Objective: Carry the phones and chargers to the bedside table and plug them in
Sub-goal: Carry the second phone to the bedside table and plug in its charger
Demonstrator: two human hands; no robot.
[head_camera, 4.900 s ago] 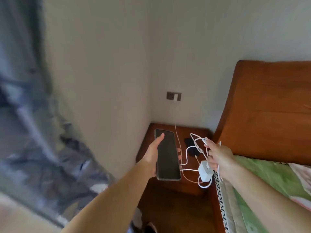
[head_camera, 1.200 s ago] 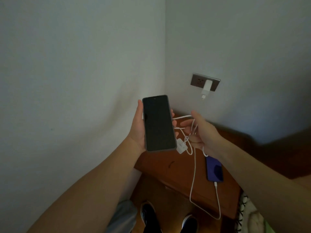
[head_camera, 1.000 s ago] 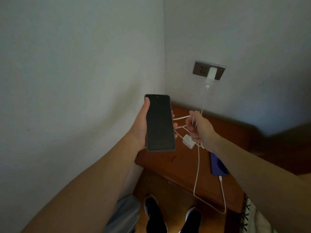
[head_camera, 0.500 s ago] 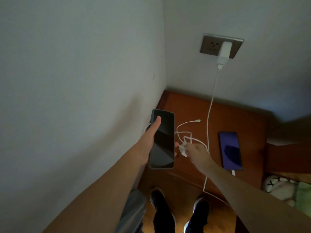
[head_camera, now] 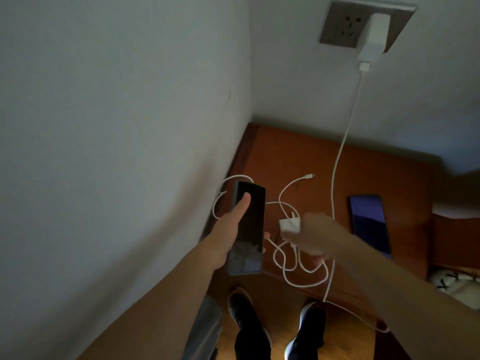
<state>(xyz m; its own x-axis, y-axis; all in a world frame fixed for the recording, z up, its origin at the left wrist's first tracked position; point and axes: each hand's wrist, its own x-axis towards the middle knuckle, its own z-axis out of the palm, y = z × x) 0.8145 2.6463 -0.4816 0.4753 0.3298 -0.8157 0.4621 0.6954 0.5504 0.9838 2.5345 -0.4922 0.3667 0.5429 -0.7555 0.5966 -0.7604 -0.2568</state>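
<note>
We've got the dark phone [head_camera: 248, 227] gripped flat in our left hand [head_camera: 228, 235] w/ thumb on the screen, keeping it free for its cable, while our right hand [head_camera: 315, 236], just beside it, pinches the white charger [head_camera: 289, 224], prongs up, prob. bound for the wall socket [head_camera: 363, 24] above.

Reddish-brown wooden bedside surface [head_camera: 293, 157] in the wall corner; lying flat on its right part, a dark purple-blue rectangular phone [head_camera: 370, 224]; trailing across its middle, a thin white cable [head_camera: 293, 185].
</note>
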